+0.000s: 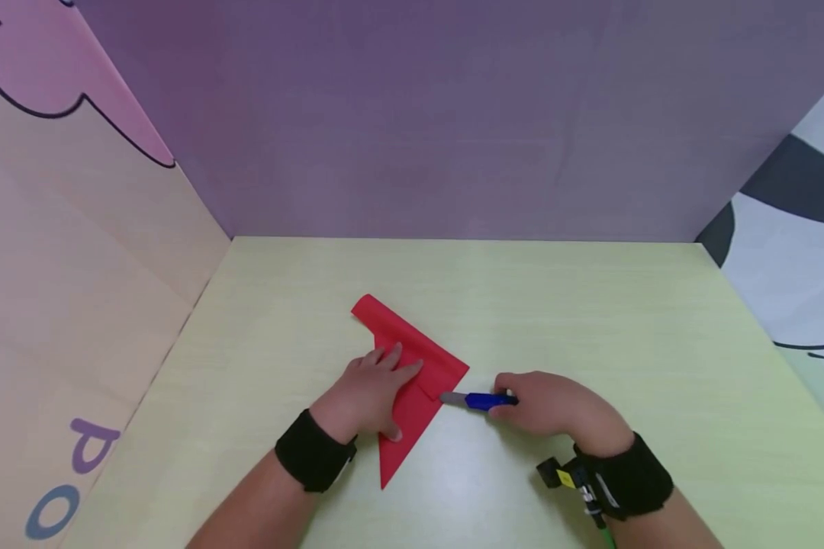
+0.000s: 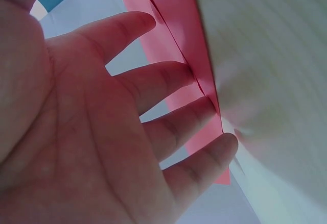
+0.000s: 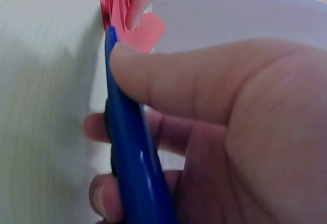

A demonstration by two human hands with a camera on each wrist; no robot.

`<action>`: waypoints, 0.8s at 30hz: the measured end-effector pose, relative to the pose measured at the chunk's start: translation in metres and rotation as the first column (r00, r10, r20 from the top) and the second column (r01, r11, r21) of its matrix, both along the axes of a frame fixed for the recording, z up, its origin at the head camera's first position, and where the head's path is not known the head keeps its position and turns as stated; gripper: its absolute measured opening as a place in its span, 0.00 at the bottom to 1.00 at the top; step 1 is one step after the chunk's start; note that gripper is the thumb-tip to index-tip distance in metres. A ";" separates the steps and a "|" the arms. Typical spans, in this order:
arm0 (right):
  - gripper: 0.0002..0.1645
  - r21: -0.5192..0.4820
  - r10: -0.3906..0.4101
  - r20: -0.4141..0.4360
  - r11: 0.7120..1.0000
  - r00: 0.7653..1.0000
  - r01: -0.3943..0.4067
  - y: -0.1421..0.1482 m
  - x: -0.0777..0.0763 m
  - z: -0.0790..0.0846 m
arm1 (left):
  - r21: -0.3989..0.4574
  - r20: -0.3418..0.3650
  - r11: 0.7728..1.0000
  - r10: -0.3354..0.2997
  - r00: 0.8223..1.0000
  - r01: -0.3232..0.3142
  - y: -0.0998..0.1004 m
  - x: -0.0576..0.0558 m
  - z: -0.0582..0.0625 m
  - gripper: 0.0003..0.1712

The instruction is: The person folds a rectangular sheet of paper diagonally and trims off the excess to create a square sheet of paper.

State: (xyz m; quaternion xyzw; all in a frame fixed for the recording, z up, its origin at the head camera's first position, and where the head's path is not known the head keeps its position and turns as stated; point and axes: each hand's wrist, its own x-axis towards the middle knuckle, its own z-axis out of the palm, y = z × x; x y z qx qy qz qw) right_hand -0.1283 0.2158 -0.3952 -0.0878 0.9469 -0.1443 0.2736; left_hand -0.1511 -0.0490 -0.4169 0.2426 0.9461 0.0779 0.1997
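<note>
A folded sheet of red paper (image 1: 412,415) lies on the table, its far edge curling up into a rounded fold. My left hand (image 1: 369,393) presses on it with fingers spread; in the left wrist view its fingertips touch the red paper (image 2: 204,35). My right hand (image 1: 545,400) grips a blue utility knife (image 1: 486,401) by its handle. The knife's grey blade touches the paper's right edge, where a short slit or fold line shows. In the right wrist view the thumb lies along the blue handle (image 3: 138,157), the other fingers curled beneath it.
The pale wood-grain table (image 1: 625,328) spreads around the paper. A purple wall panel (image 1: 453,122) stands behind it, with printed panels on the left (image 1: 89,252) and right (image 1: 803,267). Black bands with wrist cameras are on both wrists; a green cable runs from the right one.
</note>
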 end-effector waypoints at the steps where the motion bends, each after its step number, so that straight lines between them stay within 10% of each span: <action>1: 0.10 0.005 -0.004 -0.005 1.000 1.000 0.004 0.001 0.000 0.000 | 0.001 0.000 1.000 0.002 1.000 -0.002 0.000 0.000 0.000 0.60; 16: 0.16 0.031 -0.091 -0.046 0.995 0.995 0.092 0.013 -0.003 0.002 | 0.008 -0.030 1.000 0.006 1.000 -0.006 0.002 0.003 0.003 0.63; 24: 0.15 -0.011 -0.047 -0.058 0.999 0.997 0.046 0.011 -0.005 -0.003 | 0.009 -0.102 0.996 -0.089 0.991 0.090 0.003 0.006 0.003 0.59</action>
